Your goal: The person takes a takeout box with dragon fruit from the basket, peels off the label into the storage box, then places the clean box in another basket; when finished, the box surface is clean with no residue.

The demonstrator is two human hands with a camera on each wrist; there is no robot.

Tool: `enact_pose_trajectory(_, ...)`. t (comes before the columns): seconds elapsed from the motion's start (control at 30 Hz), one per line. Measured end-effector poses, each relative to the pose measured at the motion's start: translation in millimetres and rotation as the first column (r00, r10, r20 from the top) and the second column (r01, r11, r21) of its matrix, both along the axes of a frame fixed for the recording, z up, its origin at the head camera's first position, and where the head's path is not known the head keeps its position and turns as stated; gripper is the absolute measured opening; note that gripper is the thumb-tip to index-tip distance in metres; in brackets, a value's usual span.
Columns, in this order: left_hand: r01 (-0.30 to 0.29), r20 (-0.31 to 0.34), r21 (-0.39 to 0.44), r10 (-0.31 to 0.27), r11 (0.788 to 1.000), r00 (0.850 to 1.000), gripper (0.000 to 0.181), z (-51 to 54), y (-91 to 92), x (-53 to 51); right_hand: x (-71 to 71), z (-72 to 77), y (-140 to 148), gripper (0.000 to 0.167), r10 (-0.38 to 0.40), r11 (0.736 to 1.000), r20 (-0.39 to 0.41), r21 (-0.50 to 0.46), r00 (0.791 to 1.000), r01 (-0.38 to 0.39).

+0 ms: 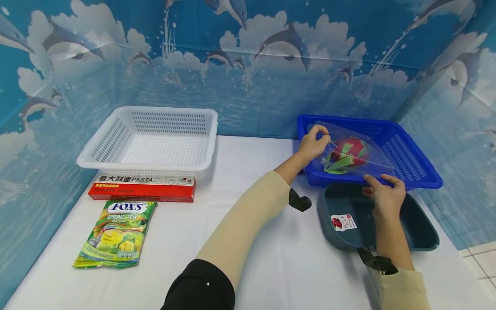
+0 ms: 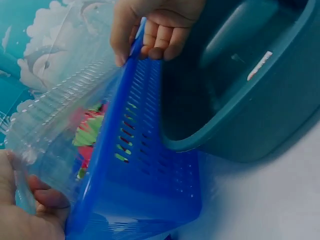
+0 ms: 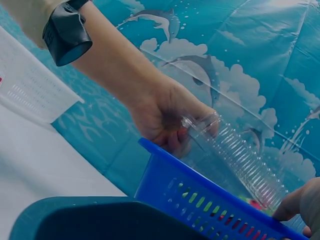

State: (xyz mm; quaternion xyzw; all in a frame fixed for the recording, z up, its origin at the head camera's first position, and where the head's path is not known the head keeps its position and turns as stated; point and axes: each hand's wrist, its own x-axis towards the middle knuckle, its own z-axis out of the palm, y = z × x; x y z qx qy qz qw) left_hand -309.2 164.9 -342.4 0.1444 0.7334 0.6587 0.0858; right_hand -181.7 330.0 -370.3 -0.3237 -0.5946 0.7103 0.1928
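Clear ridged plastic (image 1: 373,157) (perhaps a lid), tilted, over blue basket (image 1: 410,159)

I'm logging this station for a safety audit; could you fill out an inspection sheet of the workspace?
Surface: white-covered table.
Job's things: clear plastic container in the blue basket; dragon fruit seen through it.
Clutter: white basket, pasta box in front of it, FOX'S candy bag; dark green tub near the blue basket.
Hands: left hand pinches the container's edge; right hand grips the blue basket's near rim, by the container.
Cables: nothing seen.
Surroundings: dolphin-print curtain; tiled floor at the right.
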Motion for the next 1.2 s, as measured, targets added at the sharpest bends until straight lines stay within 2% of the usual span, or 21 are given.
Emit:
enact_pose_trajectory(0.2,0.052,0.05,-0.055,-0.049,0.997,0.998,0.009,-1.9,1.5,-5.4,2.3,-2.0,0,0.044,0.009,1.0,-0.02,-0.004,1.0,-0.009)
enact_pose_trajectory(0.43,0.106,0.111,-0.133,-0.091,0.985,0.99,0.01,2.1,1.2,-8.6,1.8,-3.9,-2,0.044,0.015,1.0,-0.026,0.0,1.0,-0.015)
enact_pose_trajectory(0.67,0.099,0.078,-0.181,-0.086,0.978,0.993,0.013,5.8,1.3,-5.0,2.3,-3.3,0,0.044,0.005,1.0,-0.048,-0.008,0.999,-0.005)
enact_pose_trajectory(0.9,0.104,0.042,-0.324,-0.096,0.94,0.994,0.021,7.7,7.4,-0.4,2.1,-2.3,0,0.042,0.005,1.0,-0.049,-0.002,0.999,-0.005)
enact_pose_trajectory(1.07,0.08,-0.001,-0.379,-0.087,0.922,0.996,0.04,8.2,7.7,5.4,1.7,-2.5,-1,0.041,0.002,1.0,-0.049,0.005,0.999,-0.002)
enact_pose_trajectory(1.2,0.114,0.005,-0.419,-0.123,0.901,0.992,0.056,7.7,7.3,7.0,1.9,-3.2,0,0.04,0.003,1.0,-0.046,0.005,0.999,-0.003)
